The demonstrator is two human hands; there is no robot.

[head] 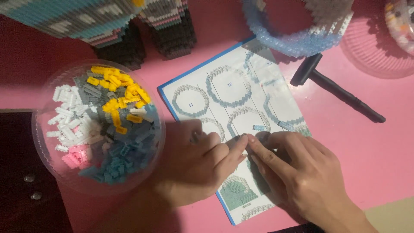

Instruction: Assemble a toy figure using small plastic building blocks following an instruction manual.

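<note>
Table [366, 142]: pink surface, bearing all items.
Bowl [43, 142]: clear plastic, at 9 o'clock — holds white, yellow, grey, blue and pink small bricks.
Instruction sheet [224, 86]: blue-edged, centre, printed with ring diagrams.
Right hand [302, 172]: at 5 o'clock, fingers extended, tips pressed on the sheet.
Left hand [198, 159]: at 6 o'clock, curled, fingertip meeting the right — whether a piece is pinched cannot be told.
Tool [336, 91]: black, hammer-shaped, at 2 o'clock, clear of the sheet.
</note>
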